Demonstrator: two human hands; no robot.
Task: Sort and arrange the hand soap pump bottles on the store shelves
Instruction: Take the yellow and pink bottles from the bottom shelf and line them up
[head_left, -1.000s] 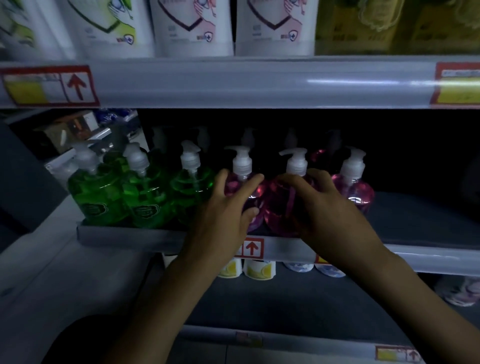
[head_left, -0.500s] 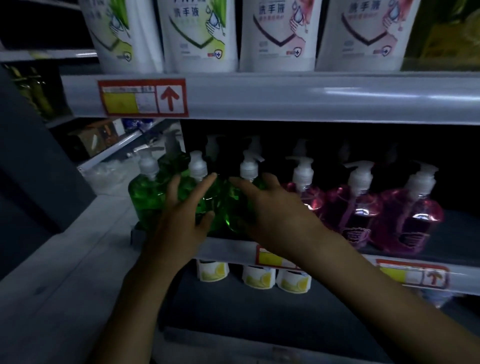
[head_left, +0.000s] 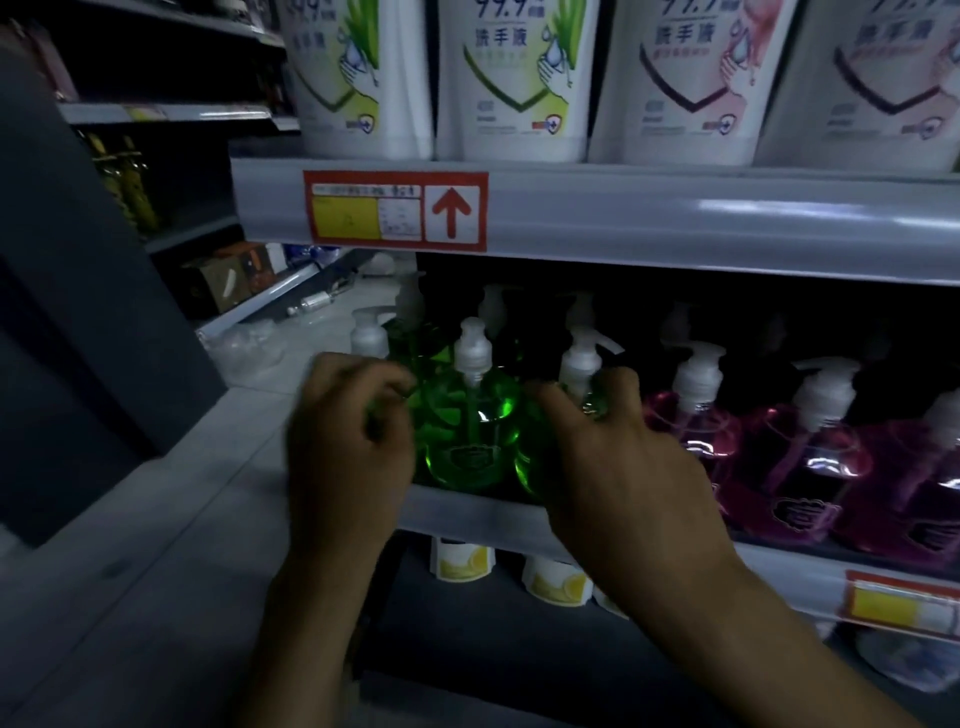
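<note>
Green pump bottles stand at the left end of the middle shelf (head_left: 467, 512), pink ones to their right. My left hand (head_left: 348, 441) is curled around the leftmost green bottle (head_left: 400, 332), which it mostly hides. My right hand (head_left: 618, 467) grips the third green bottle (head_left: 582, 364) from the front. A middle green bottle (head_left: 470, 436) stands free between my hands. The nearest pink bottle (head_left: 691, 415) touches my right hand's side. Further pink bottles (head_left: 810, 452) run to the right edge.
White refill pouches (head_left: 519, 78) fill the shelf above, over a red price tag with an up arrow (head_left: 395, 210). Yellow-labelled containers (head_left: 460, 561) sit on the shelf below. A dark panel (head_left: 104, 312) stands at left, with floor clutter (head_left: 291, 291) behind it.
My hands moved from the pink bottles leftward onto the green ones, and the view followed left. My left fingers, spread half a second ago, have now curled around the leftmost green bottle.
</note>
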